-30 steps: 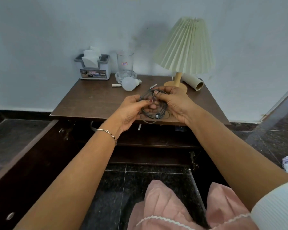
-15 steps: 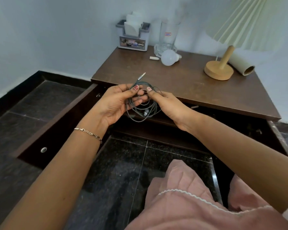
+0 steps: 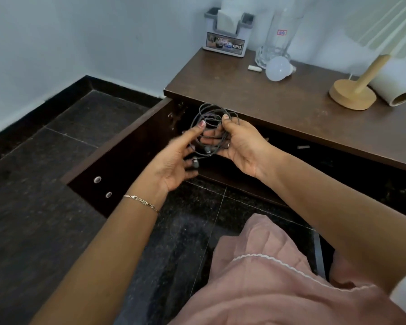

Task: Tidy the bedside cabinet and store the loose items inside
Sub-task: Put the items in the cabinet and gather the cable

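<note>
A coil of thin grey earphone cable (image 3: 212, 120) hangs in front of the dark open bedside cabinet (image 3: 279, 109), just under the edge of its top. My right hand (image 3: 240, 144) pinches the coil between thumb and fingers. My left hand (image 3: 176, 158) is beside it with fingers spread and blurred. Only its thumb tip touches the coil's left side. An earbud (image 3: 195, 162) dangles by my left fingers. The inside of the cabinet is too dark to make out.
On the cabinet top are a tissue holder (image 3: 227, 36), a tall glass (image 3: 279, 36), a white bulb (image 3: 278, 68), a small white stick (image 3: 254, 68), a lamp base (image 3: 352, 93) and a paper roll (image 3: 391, 92). The left door (image 3: 117, 156) stands swung out over the dark floor tiles.
The coil has come down from above the cabinet top to the front of the open cabinet. My left hand has loosened from gripping it to spread fingers. The view has shifted left and closer.
</note>
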Tool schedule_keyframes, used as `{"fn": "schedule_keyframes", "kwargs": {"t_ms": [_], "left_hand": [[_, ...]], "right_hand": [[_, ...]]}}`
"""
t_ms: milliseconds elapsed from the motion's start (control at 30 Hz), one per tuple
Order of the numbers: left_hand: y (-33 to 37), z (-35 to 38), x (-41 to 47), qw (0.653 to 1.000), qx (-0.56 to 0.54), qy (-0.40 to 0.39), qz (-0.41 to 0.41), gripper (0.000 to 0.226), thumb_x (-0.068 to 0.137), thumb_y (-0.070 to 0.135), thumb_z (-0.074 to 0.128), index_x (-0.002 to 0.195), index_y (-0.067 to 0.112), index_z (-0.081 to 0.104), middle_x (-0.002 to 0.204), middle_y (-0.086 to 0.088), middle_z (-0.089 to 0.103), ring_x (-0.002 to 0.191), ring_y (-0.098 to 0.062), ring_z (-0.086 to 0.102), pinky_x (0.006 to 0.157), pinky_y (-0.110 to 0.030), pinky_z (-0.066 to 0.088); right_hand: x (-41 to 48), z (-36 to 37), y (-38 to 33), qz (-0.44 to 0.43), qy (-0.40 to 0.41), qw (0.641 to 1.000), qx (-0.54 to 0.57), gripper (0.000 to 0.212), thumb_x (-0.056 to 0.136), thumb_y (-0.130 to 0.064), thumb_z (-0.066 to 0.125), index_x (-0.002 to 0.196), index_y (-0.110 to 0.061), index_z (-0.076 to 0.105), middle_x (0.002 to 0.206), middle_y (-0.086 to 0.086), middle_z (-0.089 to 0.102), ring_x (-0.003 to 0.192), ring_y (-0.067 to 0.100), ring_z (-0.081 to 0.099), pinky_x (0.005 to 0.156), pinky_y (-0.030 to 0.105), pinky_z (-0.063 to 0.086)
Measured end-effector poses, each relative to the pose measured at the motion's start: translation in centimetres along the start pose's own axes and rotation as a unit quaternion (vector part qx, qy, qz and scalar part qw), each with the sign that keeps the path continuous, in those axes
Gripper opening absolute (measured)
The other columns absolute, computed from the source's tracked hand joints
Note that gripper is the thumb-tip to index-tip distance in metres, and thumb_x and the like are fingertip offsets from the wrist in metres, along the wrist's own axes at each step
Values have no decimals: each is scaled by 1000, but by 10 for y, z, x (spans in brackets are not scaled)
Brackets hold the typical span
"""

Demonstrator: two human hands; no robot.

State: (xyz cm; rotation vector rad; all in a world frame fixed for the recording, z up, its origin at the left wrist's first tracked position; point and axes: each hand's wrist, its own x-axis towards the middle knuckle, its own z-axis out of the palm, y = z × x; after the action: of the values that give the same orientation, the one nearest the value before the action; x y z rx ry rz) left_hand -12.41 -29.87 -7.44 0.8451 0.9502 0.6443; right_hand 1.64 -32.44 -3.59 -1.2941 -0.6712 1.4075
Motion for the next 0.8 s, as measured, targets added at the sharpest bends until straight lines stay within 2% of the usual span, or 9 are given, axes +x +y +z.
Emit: {"fn": "schedule_keyframes", "kwargs": {"t_ms": [33, 100, 167, 267, 400, 533, 633, 700, 800], "left_hand": [[-10, 0, 0, 999, -17, -20, -43, 83, 62, 64, 73, 135, 32, 47, 134, -11, 48, 126, -37, 44, 104, -55, 36], [-31, -1, 4, 990, -85, -47, -98, 96, 61, 69, 68, 143, 32, 35, 140, -23, 39, 131, -47, 37, 107, -61, 32], [-46, -7, 14, 978, -169, -49, -113, 87, 71, 67, 63, 139, 15, 45, 130, -23, 54, 123, -43, 50, 106, -54, 38], [-65, -18, 31, 962, -250, -20, -105, 62, 89, 54, 51, 126, 6, 58, 105, -13, 70, 103, -29, 66, 99, -45, 48], [-98, -21, 60, 990, -92, 26, -107, 32, 97, 32, 48, 111, 8, 62, 87, -6, 68, 81, -20, 67, 77, -35, 58], [-122, -21, 96, 996, 29, 45, -76, 17, 100, 17, 44, 98, 15, 61, 87, -5, 66, 78, -20, 65, 79, -39, 54], [-133, -20, 129, 993, 81, 49, -64, 13, 100, 13, 45, 101, 16, 58, 87, -4, 65, 77, -21, 64, 77, -38, 55], [-137, -19, 151, 992, 92, 61, -62, 12, 100, 11, 45, 92, 17, 53, 87, -7, 63, 73, -21, 63, 68, -33, 57], [-138, -17, 184, 989, 110, 82, -56, 16, 99, 8, 45, 85, 15, 48, 86, -9, 60, 69, -20, 62, 51, -26, 56]], "right_hand": [[4, 3, 5, 9, 18, 1000, 15, 28, 105, -25, 31, 84, -14, 47, 81, 12, 67, 78, 26, 69, 79, 41, 56], [11, 9, 20, 39, 55, 997, 43, 30, 105, -24, 29, 82, -14, 44, 76, 12, 64, 73, 27, 67, 70, 39, 55], [18, 12, 43, 82, 84, 992, 54, 28, 105, -23, 28, 84, -12, 44, 75, 13, 62, 70, 27, 66, 68, 40, 55], [31, 8, 82, 140, 117, 983, 35, 29, 105, -22, 29, 84, -11, 45, 75, 13, 62, 67, 25, 64, 79, 45, 55], [59, -10, 129, 160, 146, 976, -27, 34, 104, -22, 29, 79, -10, 49, 73, 11, 61, 63, 23, 61, 68, 38, 55], [91, -35, 161, 145, 139, 969, -145, 30, 103, -24, 33, 111, -8, 57, 102, 14, 66, 90, 28, 66, 72, 40, 59], [123, -57, 169, 116, 131, 947, -270, 27, 99, -29, 37, 109, -15, 57, 109, 15, 65, 96, 34, 66, 76, 49, 59], [144, -69, 170, 110, 127, 927, -336, 20, 94, -28, 40, 100, -18, 56, 105, 13, 65, 92, 34, 67, 72, 46, 60], [166, -81, 166, 138, 126, 929, -319, 23, 100, -18, 38, 109, -12, 57, 91, 11, 63, 68, 22, 64, 49, 30, 55]]}}
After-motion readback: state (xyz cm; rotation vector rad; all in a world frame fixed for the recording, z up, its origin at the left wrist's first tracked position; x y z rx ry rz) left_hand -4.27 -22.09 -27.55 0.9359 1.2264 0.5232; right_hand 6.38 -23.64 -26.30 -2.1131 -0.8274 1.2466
